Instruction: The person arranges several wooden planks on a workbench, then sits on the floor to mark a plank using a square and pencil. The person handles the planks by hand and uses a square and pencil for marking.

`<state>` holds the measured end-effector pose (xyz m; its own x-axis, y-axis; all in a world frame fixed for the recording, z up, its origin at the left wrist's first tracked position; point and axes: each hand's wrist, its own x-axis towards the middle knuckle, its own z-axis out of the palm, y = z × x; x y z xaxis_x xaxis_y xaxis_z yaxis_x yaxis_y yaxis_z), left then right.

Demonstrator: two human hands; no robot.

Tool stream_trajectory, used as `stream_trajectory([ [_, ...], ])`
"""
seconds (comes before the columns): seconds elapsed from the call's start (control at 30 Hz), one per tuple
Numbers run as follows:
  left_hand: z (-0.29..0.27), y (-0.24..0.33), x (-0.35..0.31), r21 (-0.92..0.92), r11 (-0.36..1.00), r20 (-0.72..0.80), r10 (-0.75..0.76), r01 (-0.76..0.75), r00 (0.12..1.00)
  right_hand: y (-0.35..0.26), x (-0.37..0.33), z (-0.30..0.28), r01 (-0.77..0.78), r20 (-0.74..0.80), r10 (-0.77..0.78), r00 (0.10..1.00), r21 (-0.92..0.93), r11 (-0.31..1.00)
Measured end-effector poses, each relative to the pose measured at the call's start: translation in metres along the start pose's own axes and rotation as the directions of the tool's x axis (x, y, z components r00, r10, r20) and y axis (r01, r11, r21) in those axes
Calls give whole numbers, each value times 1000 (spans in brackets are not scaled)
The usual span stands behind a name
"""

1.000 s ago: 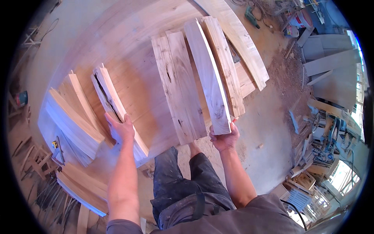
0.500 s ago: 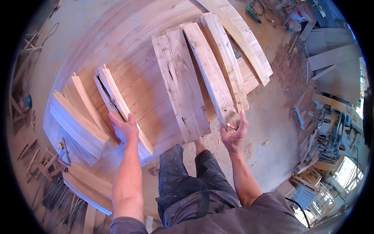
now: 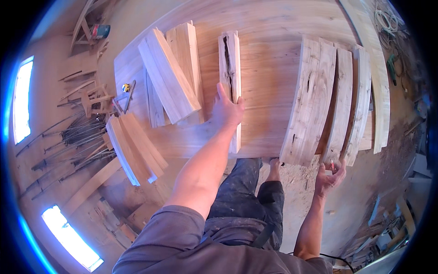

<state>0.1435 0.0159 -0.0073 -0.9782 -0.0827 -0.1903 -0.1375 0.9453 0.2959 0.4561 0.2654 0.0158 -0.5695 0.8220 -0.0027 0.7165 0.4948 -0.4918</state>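
Observation:
My left hand (image 3: pixel 229 111) is wrapped round the near part of a narrow wooden board (image 3: pixel 236 64), which lies on the large wooden panel (image 3: pixel 269 91) and has a long dark crack along its upper face. Between the closed fingers of my right hand (image 3: pixel 329 180) is a short red-and-white stick (image 3: pixel 332 165), its kind too small to make out. That hand is at the near end of a knotty plank (image 3: pixel 340 100); I cannot tell whether it touches the wood. Left of this plank lies a wider, knotted board (image 3: pixel 310 91), and to its right another plank (image 3: pixel 358 100).
Stacked boards (image 3: pixel 171 82) lie at the panel's left, with another stack (image 3: pixel 132 146) nearer me. A yellow tape measure (image 3: pixel 126 87) is by the left edge. Metal bars (image 3: pixel 77 137) crowd the floor at left; sawdust (image 3: pixel 294 187) covers it near my feet.
The view has swung left, so the panel and boards appear farther right. My left hand remains on the cracked board. My right hand still holds the red-and-white stick near the plank's end.

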Motion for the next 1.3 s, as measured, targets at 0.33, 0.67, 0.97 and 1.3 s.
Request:
stream_trajectory([
  [0.33,-4,1,0,-29,999,34,-33,34,999,-3,8,-4,63,67,-57,996,-85,994],
  [0.67,-4,1,1,-34,999,21,-11,11,1000,-44,101,27,313,64,-306,950,-218,924],
  [0.97,4,0,0,7,1000,-16,20,-20,1000,-50,184,48,371,-220,-452,864,-328,869],
  [1.3,-5,1,3,-20,999,71,-38,39,997,-76,175,61,284,90,-269,959,-358,890],
])
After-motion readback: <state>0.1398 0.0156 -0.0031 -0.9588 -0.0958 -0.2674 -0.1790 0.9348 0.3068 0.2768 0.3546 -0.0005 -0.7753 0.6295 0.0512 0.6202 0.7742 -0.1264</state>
